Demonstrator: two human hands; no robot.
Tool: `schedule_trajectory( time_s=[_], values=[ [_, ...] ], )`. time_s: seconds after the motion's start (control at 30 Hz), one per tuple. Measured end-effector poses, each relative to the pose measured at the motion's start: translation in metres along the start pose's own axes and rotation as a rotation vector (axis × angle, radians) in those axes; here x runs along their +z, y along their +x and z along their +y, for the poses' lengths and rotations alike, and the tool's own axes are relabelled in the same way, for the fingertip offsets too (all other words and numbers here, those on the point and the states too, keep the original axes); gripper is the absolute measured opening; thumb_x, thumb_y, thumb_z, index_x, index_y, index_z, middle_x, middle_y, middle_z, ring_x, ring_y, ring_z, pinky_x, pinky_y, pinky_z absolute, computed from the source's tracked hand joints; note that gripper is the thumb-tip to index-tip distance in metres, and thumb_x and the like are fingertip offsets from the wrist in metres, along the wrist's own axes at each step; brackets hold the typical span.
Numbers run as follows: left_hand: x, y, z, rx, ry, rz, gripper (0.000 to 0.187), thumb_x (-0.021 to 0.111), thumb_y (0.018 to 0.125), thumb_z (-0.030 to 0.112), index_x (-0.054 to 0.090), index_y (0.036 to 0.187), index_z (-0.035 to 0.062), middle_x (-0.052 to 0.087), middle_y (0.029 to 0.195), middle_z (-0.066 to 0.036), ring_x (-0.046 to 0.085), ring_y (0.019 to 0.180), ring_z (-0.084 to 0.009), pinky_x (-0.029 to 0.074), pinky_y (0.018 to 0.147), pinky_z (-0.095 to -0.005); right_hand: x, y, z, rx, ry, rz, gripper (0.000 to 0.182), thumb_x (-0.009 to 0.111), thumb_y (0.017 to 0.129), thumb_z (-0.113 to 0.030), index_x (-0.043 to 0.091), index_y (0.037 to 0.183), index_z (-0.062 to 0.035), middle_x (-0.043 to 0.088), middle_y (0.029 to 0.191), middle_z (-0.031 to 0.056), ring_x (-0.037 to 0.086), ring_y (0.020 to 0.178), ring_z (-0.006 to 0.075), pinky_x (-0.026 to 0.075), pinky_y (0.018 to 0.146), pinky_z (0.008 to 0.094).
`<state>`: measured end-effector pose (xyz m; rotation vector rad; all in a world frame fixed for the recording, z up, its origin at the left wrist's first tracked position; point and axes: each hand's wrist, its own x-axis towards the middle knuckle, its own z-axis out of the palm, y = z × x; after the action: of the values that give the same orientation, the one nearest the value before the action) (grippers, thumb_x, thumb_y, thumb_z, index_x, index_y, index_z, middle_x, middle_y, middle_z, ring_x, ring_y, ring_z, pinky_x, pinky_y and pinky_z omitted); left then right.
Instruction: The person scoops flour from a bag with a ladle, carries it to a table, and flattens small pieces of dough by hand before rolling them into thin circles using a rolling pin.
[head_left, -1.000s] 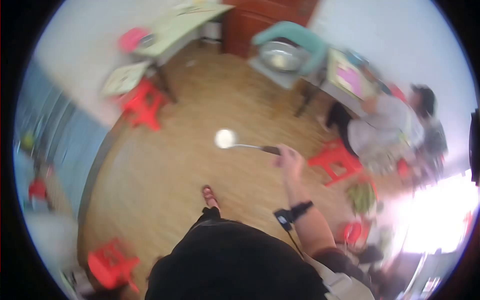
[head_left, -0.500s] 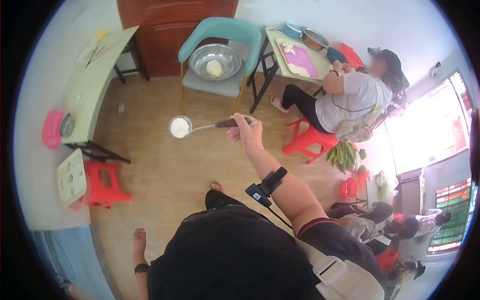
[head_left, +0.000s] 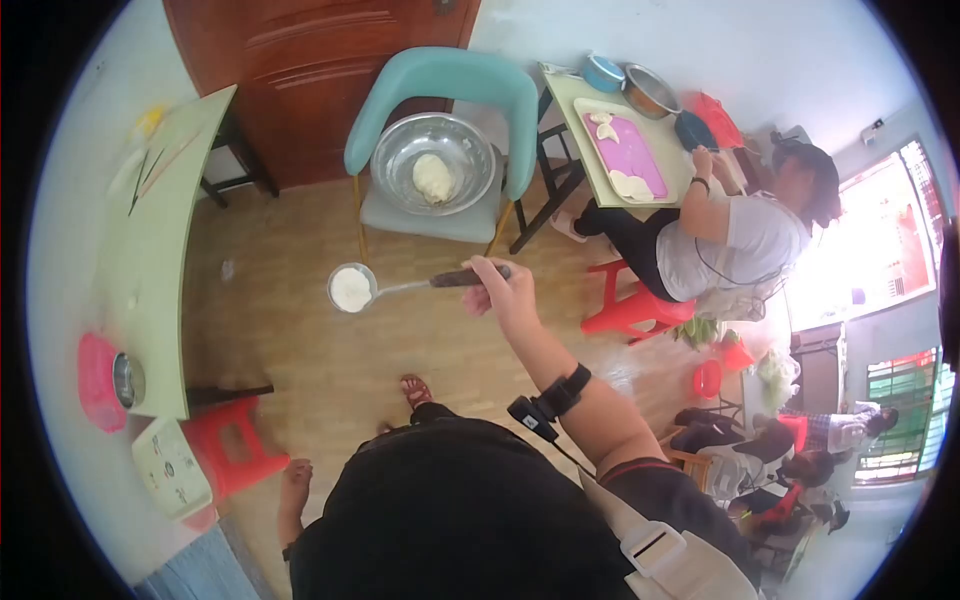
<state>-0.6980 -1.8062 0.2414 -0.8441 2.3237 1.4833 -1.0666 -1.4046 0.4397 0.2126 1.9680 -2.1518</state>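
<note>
My right hand (head_left: 505, 297) is closed around the dark handle of a ladle (head_left: 404, 287), held out level over the floor. The bowl of the ladle is heaped with white powder (head_left: 351, 289) that looks like flour. Beyond it, a large metal basin (head_left: 393, 177) sits on the seat of a teal-backed chair (head_left: 361, 127), with a lump of pale dough (head_left: 433, 179) inside. My left hand (head_left: 295, 482) hangs low by my side near a red stool (head_left: 240, 452), its fingers curled in and nothing seen in them.
At right, a person (head_left: 745, 235) sits on a red stool (head_left: 640, 307) at a table with a purple board (head_left: 637, 158) bearing dough pieces. A long pale green table (head_left: 155, 265) runs along the left, holding a pink basin (head_left: 100, 380). A brown door (head_left: 325, 90) stands behind the chair.
The chair and basin appear larger and nearer as my body moves forward. My right hand still carries the ladle of powder. My left hand has come beside the red stool.
</note>
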Motion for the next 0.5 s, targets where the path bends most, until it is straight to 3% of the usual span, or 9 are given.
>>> schedule_trajectory(
  time_s=[0.1, 0.17, 0.27, 0.37, 0.5],
  values=[
    [-0.020, 0.053, 0.019, 0.099, 0.012, 0.002, 0.018, 0.062, 0.090, 0.015, 0.064, 0.104, 0.0037, 0.067, 0.084, -0.008, 0.065, 0.080, -0.0168, 0.051, 0.073, -0.0322, -0.009, -0.012, 0.002, -0.045, -0.013, 0.071, 0.033, 0.059, 0.094, -0.027, 0.067, 0.097, 0.0045, 0.064, 0.066, 0.0114, 0.061, 0.050, 0.0150, 0.049, 0.044, 0.0260],
    [-0.042, 0.091, 0.033, 0.205, 0.260, -0.101, 0.019, 0.061, 0.090, 0.015, 0.063, 0.106, 0.0044, 0.067, 0.084, -0.009, 0.064, 0.079, -0.0173, 0.051, 0.072, -0.0318, -0.013, -0.027, 0.009, 0.000, 0.020, 0.181, 0.033, 0.059, 0.094, -0.027, 0.068, 0.098, 0.0041, 0.064, 0.065, 0.0116, 0.061, 0.050, 0.0153, 0.049, 0.045, 0.0262],
    [-0.056, 0.134, 0.086, 0.300, 0.225, -0.194, 0.019, 0.058, 0.091, 0.014, 0.062, 0.106, 0.0037, 0.067, 0.083, -0.010, 0.063, 0.075, -0.0176, 0.051, 0.072, -0.0313, -0.021, -0.052, 0.024, 0.006, 0.022, 0.328, 0.033, 0.059, 0.094, -0.027, 0.067, 0.099, 0.0047, 0.065, 0.065, 0.0131, 0.062, 0.050, 0.0164, 0.050, 0.044, 0.0262],
    [-0.065, 0.183, 0.095, 0.346, 0.156, -0.226, 0.019, 0.056, 0.092, 0.015, 0.061, 0.106, 0.0034, 0.066, 0.082, -0.010, 0.062, 0.075, -0.0159, 0.051, 0.071, -0.0314, -0.022, -0.076, 0.027, 0.033, 0.080, 0.428, 0.034, 0.061, 0.092, -0.025, 0.066, 0.098, 0.0080, 0.065, 0.065, 0.0145, 0.063, 0.049, 0.0168, 0.050, 0.044, 0.0265],
    [-0.066, 0.190, 0.140, 0.366, 0.209, -0.260, 0.020, 0.057, 0.092, 0.016, 0.061, 0.106, 0.0031, 0.066, 0.083, -0.010, 0.062, 0.076, -0.0157, 0.051, 0.071, -0.0319, -0.019, -0.092, 0.028, 0.041, 0.036, 0.482, 0.034, 0.061, 0.093, -0.025, 0.066, 0.098, 0.0080, 0.065, 0.065, 0.0150, 0.062, 0.048, 0.0172, 0.050, 0.043, 0.0263]
  ],
)
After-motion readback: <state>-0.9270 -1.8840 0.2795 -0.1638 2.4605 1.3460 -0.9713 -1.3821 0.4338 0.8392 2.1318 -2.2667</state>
